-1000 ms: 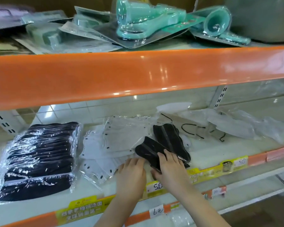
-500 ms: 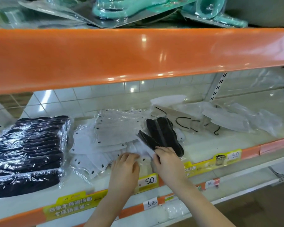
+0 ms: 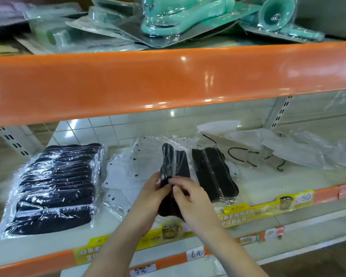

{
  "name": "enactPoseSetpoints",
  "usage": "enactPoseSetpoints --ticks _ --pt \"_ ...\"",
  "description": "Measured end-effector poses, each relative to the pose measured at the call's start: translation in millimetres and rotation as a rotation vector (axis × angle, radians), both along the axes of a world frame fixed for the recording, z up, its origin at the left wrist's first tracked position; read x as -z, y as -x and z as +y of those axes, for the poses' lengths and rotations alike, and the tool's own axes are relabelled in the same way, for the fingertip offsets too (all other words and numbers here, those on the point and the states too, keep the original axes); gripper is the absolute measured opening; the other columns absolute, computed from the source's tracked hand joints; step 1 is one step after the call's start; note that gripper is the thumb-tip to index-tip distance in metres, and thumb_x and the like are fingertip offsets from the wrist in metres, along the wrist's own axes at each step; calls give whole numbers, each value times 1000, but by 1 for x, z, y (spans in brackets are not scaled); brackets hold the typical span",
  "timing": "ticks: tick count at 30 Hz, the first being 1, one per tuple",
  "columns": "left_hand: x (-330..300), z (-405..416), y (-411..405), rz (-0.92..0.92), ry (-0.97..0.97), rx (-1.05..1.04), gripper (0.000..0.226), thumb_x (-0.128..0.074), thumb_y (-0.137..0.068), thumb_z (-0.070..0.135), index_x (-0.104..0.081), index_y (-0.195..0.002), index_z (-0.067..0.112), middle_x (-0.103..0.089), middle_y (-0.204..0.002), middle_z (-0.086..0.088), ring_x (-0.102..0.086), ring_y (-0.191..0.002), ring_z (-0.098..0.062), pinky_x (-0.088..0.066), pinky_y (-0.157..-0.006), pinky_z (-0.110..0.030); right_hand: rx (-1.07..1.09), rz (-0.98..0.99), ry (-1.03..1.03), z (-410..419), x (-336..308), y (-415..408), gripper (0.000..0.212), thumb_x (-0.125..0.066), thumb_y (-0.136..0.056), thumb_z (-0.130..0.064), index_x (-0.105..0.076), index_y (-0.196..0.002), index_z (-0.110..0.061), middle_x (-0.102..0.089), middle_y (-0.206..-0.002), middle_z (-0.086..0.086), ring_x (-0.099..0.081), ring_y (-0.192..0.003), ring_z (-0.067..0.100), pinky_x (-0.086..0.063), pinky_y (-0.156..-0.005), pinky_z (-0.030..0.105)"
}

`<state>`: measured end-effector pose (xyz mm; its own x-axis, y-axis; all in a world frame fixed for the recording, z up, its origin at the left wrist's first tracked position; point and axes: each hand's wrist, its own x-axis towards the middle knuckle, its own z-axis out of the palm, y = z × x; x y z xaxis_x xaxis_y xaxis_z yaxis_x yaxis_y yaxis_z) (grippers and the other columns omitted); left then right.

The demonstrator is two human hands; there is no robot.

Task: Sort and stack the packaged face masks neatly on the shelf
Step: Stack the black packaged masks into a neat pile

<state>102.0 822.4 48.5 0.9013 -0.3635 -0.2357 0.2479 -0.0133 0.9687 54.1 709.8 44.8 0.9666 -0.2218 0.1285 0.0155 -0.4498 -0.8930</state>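
Observation:
A black packaged mask (image 3: 175, 162) stands upright above the shelf front, lifted off the loose pile. My left hand (image 3: 154, 191) grips its lower left side and my right hand (image 3: 188, 194) pinches its lower middle. Another black packaged mask (image 3: 213, 172) lies flat just to the right. White packaged masks (image 3: 122, 172) lie scattered behind and left of my hands. A neat stack of black packaged masks (image 3: 54, 186) lies at the shelf's left. Loose white masks with black ear loops (image 3: 287, 152) spread at the right.
The white shelf board (image 3: 268, 180) has an orange front rail with yellow price labels (image 3: 264, 208). An orange shelf beam (image 3: 168, 80) hangs close overhead, loaded with teal blister-packed items (image 3: 180, 19). A slotted upright (image 3: 279, 110) stands at the back right.
Both hands have lifted one black packaged mask off the shelf and turned it upright. The second black mask stays lying on the shelf.

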Motion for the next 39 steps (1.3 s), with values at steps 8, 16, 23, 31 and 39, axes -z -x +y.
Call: enactPoseSetpoints --ticks 8,16,23,31,39 --pt "-9 71 -36 64 -29 189 36 -69 -80 1 -64 -114 11 -69 -105 -20 -66 -98 -36 -54 -80 -38 -132 -274 638 2 14 -11 34 -44 -90 -26 -68 -113 -14 -62 -120 -1 -58 -107 17 -51 -92 36" --pt "-8 139 -48 102 -27 492 66 -87 -63 37 -64 -121 15 -62 -122 -23 -62 -106 -31 -52 -87 -33 -260 -344 848 1 24 -17 40 -47 -83 -33 -65 -117 -20 -61 -123 -4 -57 -111 15 -41 -100 29" --pt "-10 170 -48 -24 -413 350 58 -76 -79 24 -52 -131 14 -68 -115 -6 -65 -103 -17 -51 -89 -28 -171 -496 865 41 20 -33 22 -48 -81 -21 -69 -88 -21 -62 -90 -5 -58 -81 17 -48 -69 32" --pt "-23 204 -37 -395 -496 108 46 -76 -79 22 -60 -122 28 -70 -105 14 -64 -98 3 -48 -94 -23 -37 -595 867 103 13 -63 23 -68 -67 -4 -69 -87 -14 -61 -86 2 -59 -78 25 -50 -65 36" --pt "-14 251 -22 -680 -859 68 63 -77 -71 44 -46 -125 50 -40 -124 35 -42 -115 9 -32 -93 -10 19 -643 824 170 17 -77 27 -68 -69 0 -70 -92 -14 -62 -90 4 -59 -81 28 -49 -68 39"
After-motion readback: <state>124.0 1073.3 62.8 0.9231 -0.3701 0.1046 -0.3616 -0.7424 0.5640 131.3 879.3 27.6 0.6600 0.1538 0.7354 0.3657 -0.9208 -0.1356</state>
